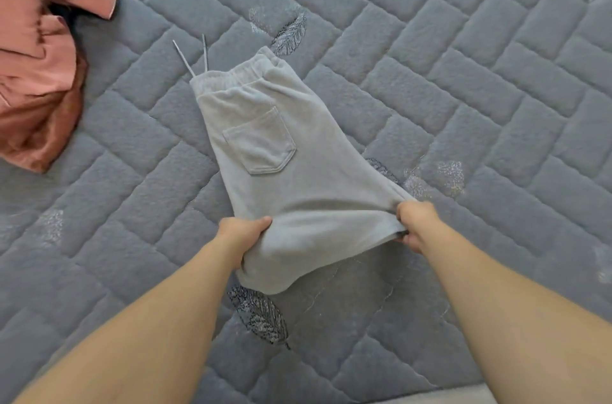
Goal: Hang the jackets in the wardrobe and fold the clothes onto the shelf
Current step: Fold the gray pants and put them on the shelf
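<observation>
Both hands grip the hem of the grey shorts (275,172) mid-bed, waistband toward twelve: left hand (243,233) fingers curled around fabric, right hand (415,221) pinching its corner. Pink garments (39,56) at ten o'clock on the quilted bedspread (463,89).

Both forearms are bare, with no sleeves, down to the left hand (243,231) and right hand (415,221).

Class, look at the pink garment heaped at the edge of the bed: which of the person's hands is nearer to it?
Left. The left hand grips the grey shorts' hem nearer the pink garment; the right hand grips the hem's far side.
</observation>
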Motion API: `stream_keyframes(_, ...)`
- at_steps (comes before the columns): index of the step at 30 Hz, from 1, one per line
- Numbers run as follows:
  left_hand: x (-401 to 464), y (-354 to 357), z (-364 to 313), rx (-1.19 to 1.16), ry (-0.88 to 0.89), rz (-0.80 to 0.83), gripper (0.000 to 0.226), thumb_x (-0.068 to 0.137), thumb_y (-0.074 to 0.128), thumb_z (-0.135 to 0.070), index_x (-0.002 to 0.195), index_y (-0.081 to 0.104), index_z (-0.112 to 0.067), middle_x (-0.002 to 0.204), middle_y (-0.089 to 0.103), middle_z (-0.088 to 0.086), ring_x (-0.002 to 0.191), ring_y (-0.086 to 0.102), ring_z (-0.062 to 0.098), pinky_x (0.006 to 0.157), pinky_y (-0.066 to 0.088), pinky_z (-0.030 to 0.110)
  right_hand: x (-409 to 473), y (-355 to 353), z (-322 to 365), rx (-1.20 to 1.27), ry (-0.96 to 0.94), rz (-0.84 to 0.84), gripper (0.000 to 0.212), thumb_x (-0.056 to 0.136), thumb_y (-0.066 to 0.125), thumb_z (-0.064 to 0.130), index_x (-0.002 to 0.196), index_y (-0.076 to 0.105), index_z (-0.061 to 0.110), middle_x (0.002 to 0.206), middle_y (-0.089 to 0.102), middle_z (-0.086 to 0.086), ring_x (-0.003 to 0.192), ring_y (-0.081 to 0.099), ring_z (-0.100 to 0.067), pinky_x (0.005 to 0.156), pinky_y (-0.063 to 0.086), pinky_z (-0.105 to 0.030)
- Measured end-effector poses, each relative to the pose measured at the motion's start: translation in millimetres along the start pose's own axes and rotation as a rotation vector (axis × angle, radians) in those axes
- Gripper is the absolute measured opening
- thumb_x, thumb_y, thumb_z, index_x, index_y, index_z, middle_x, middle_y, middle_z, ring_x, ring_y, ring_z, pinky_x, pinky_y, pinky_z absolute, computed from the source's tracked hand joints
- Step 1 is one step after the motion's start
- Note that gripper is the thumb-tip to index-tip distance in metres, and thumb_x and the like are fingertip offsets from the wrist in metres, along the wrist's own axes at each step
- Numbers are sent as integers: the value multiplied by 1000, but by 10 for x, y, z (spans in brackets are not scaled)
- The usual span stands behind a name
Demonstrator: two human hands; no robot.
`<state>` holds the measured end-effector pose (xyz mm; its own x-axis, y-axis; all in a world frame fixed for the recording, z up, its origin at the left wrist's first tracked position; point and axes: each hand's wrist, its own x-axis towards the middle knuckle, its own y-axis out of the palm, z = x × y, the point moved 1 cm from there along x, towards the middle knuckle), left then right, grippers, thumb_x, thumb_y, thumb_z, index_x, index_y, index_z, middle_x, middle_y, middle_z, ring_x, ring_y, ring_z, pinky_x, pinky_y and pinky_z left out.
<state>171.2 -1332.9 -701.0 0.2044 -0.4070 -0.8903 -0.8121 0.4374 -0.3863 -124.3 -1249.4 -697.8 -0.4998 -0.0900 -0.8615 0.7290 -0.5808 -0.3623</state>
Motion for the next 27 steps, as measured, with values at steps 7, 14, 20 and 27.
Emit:
stream_keyframes(7, -322, 322, 519, 1176, 1247, -72, 56, 77, 54, -54, 116, 51, -13, 115, 49, 8, 101, 52, 31, 82, 49, 45, -67, 171, -393, 166, 26, 66, 20, 99, 47, 2, 114, 50, 14, 94, 61, -11, 72, 60, -24, 56, 53, -40)
stream_keyframes(14, -254, 639, 849, 1439, 1064, -190, 67, 73, 66, -38, 133, 45, -13, 133, 45, 18, 113, 48, 39, 89, 44, 53, -110, 47, -333, 191, -28, 71, 23, 98, 49, 2, 120, 49, 8, 97, 61, -12, 79, 63, -25, 55, 52, -45)
stream_keyframes(20, -336, 633, 187, 1280, 721, -72, 22, 88, 50, -8, 108, 59, -12, 109, 66, 9, 95, 64, 31, 67, 44, 35, -324, -26, -203, 110, 53, 114, 13, 98, 42, 9, 100, 54, 7, 69, 65, -13, 52, 65, -25, 41, 53, -35)
stream_keyframes(27, -646, 342, -126, 1203, 293, 661, 77, 77, 63, -22, 149, 37, -30, 134, 56, -1, 102, 56, 18, 82, 49, 29, -748, 217, 417, 82, 95, 211, 27, 88, 42, 19, 64, 50, 12, 34, 44, -1, 28, 49, -14, 37, 48, -20)
